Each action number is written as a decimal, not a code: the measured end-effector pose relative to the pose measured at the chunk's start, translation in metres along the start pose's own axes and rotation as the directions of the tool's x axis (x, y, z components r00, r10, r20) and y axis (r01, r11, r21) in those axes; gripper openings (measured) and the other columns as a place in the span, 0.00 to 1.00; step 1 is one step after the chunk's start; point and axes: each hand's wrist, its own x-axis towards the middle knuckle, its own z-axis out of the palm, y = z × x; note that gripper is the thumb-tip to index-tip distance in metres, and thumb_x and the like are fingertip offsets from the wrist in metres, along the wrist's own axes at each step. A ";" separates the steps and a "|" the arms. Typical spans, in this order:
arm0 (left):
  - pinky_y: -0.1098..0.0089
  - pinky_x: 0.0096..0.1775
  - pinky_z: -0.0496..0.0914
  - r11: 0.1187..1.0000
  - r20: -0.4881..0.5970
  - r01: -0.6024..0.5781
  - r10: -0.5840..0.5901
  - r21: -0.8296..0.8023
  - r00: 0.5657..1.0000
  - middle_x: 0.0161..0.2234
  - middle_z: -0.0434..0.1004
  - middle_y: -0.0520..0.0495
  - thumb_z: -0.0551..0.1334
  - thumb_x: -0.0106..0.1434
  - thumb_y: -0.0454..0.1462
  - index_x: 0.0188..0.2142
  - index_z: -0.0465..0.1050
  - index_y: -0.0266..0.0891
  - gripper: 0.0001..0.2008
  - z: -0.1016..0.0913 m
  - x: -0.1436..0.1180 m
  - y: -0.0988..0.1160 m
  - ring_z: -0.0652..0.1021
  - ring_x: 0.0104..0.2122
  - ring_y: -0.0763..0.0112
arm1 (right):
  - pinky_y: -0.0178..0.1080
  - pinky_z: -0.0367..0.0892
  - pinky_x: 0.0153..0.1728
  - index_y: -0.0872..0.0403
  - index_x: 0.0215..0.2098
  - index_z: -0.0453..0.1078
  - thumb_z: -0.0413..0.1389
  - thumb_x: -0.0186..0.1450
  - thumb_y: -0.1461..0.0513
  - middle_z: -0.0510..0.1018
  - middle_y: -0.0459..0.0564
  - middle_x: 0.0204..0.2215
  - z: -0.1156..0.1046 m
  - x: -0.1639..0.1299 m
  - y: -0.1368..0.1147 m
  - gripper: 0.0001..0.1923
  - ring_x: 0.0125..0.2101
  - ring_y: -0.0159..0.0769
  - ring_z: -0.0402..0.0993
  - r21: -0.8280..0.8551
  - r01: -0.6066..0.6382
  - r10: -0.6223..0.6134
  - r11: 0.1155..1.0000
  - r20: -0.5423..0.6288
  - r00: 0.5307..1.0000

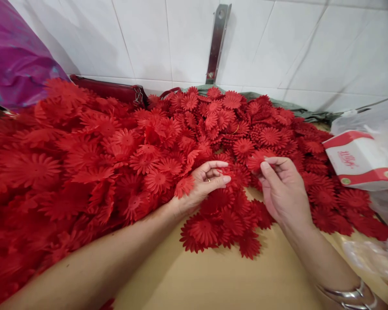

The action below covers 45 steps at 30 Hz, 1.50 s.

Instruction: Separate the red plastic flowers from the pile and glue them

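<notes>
A tan table [220, 280] carries a heap of red flowers [142, 163] across the left and far side, a white box [358, 161] at right.

Unreadable red script on box [358, 161]

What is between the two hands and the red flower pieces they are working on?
Nothing visible. The left hand lies on the red flower pile, fingers curled over pieces. The right hand pinches a red flower piece at the pile's edge.
</notes>
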 end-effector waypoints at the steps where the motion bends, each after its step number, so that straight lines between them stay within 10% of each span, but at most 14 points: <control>1: 0.71 0.43 0.71 0.999 -0.005 0.001 -0.001 -0.033 1.000 0.34 0.75 0.53 0.76 0.53 0.39 0.47 0.77 0.41 0.22 0.000 0.000 0.000 0.76 0.35 0.76 | 0.39 0.71 0.46 0.46 0.39 0.69 0.66 0.62 0.54 0.75 0.45 0.39 0.000 0.001 0.000 0.13 0.39 0.34 0.74 -0.014 0.001 0.000 1.000 0.003 1.000; 8: 0.65 0.44 0.72 0.991 -0.043 0.020 -0.026 -0.136 0.999 0.37 0.77 0.49 0.66 0.60 0.43 0.48 0.77 0.41 0.17 0.002 -0.002 0.005 0.77 0.38 0.68 | 0.45 0.69 0.56 0.45 0.48 0.68 0.65 0.62 0.58 0.75 0.50 0.51 0.007 -0.007 0.004 0.18 0.51 0.38 0.74 -0.094 0.075 -0.064 0.993 0.112 0.992; 21: 0.66 0.49 0.68 0.891 0.024 -0.222 0.231 0.396 0.973 0.46 0.74 0.44 0.72 0.58 0.40 0.38 0.78 0.40 0.11 0.006 -0.007 0.003 0.74 0.47 0.63 | 0.42 0.71 0.53 0.45 0.47 0.73 0.68 0.61 0.59 0.77 0.47 0.45 0.009 -0.016 -0.006 0.17 0.48 0.36 0.74 -0.147 0.104 -0.066 0.984 0.242 0.968; 31: 0.73 0.34 0.62 0.995 -0.134 -0.058 0.068 0.078 0.989 0.24 0.69 0.58 0.73 0.55 0.44 0.28 0.66 0.40 0.17 0.004 -0.003 0.002 0.67 0.26 0.78 | 0.42 0.71 0.49 0.46 0.47 0.74 0.60 0.69 0.53 0.78 0.49 0.46 0.007 -0.018 -0.011 0.11 0.43 0.37 0.76 -0.214 0.160 -0.107 0.964 0.239 0.965; 45: 0.72 0.39 0.66 0.992 -0.058 -0.055 0.062 0.111 0.996 0.32 0.76 0.54 0.75 0.54 0.43 0.36 0.74 0.39 0.17 0.003 -0.005 0.003 0.73 0.32 0.75 | 0.47 0.69 0.55 0.45 0.49 0.73 0.63 0.67 0.58 0.74 0.51 0.49 0.009 -0.022 -0.015 0.13 0.51 0.41 0.73 -0.287 0.347 -0.214 0.893 0.409 0.887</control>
